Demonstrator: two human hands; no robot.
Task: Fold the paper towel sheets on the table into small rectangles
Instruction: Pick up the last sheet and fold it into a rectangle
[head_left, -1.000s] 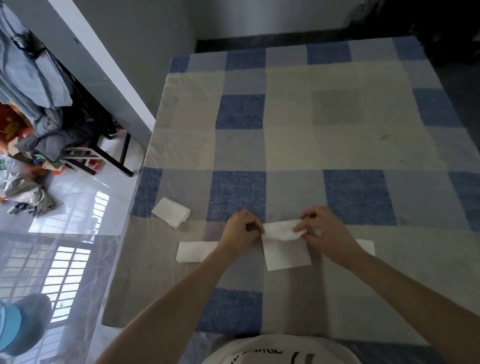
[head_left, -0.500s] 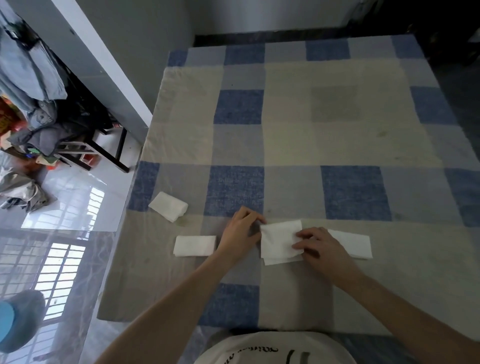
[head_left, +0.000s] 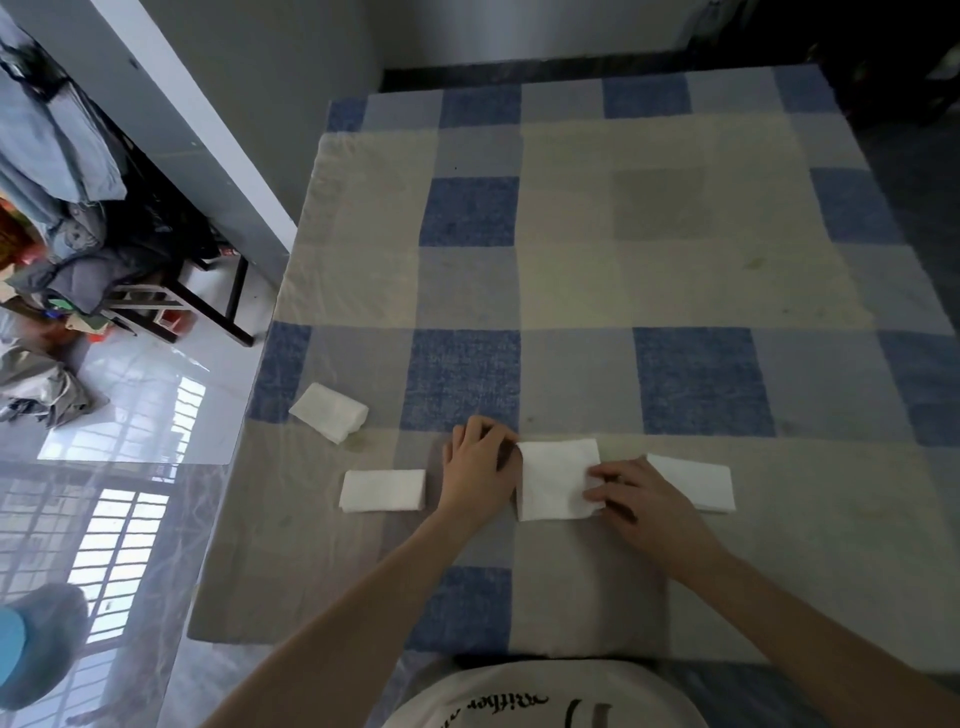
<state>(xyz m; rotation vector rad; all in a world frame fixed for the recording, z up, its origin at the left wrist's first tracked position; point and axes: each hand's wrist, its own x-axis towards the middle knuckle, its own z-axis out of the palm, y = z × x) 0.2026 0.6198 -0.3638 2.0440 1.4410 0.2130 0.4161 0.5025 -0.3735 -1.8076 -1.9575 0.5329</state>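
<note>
A white paper towel sheet (head_left: 556, 478), folded to a near square, lies on the checked tablecloth near the front edge. My left hand (head_left: 480, 467) sits at its left edge with curled fingers holding that edge. My right hand (head_left: 641, 499) is on the right edge, with fingertips on top and the paper's corner pinched up slightly. Three folded white rectangles lie around it. One folded rectangle (head_left: 382, 490) is left of my left hand. A second folded rectangle (head_left: 329, 412) lies tilted further left and back. A third folded rectangle (head_left: 696, 480) is partly hidden behind my right hand.
The table (head_left: 675, 234) is covered by a blue, grey and cream checked cloth. Its left edge drops to a shiny tiled floor. A chair piled with clothes (head_left: 78, 223) stands at the far left. A wall runs along the back.
The sheet's upper half, lifted a second ago, has been folded down and now lies flat as a smaller square. Both hands have moved to its side edges.
</note>
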